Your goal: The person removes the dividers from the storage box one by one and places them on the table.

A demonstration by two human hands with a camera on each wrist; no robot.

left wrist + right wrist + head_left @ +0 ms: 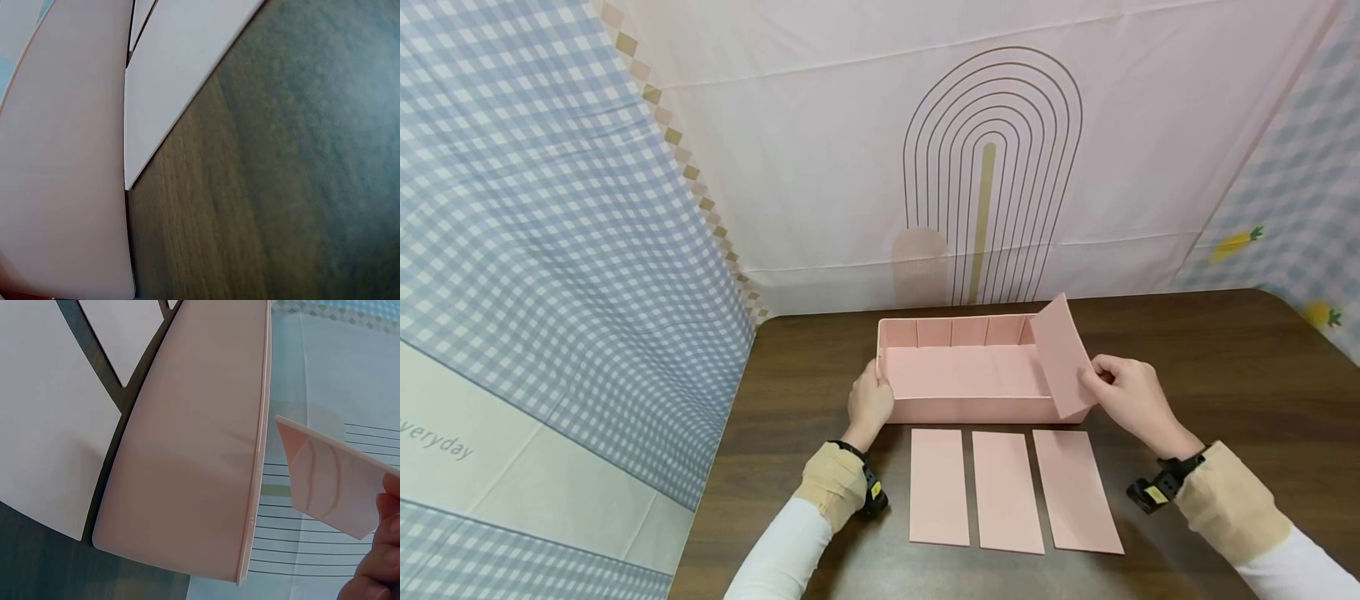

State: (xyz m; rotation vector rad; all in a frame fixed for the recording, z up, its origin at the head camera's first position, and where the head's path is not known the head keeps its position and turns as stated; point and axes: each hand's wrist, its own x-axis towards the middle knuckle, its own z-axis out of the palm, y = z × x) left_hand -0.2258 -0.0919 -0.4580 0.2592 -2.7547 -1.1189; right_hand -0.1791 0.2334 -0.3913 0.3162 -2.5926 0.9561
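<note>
A long pink storage box (pixel 977 410) with slots along its inner back wall stands on the table. My left hand (pixel 871 400) grips its left end, thumb and fingers around the wall. At the box's right end my right hand (pixel 1131 398) pinches a flat pink divider panel (pixel 1062 354), which is tilted above the box. In the right wrist view, the fingers (pixel 390 531) hold the panel (pixel 334 487) by its edge, clear of the box wall (pixel 187 456). The left wrist view shows the box side (pixel 62 156) but not the left hand's grip.
Three more pink panels lie flat in a row before the box: a left one (pixel 938 487), a middle one (pixel 1007 492) and a right one (pixel 1077 490). The dark wooden table (pixel 797 358) meets a patterned cloth (pixel 820 208) behind and checked cloth (pixel 625 333) at left.
</note>
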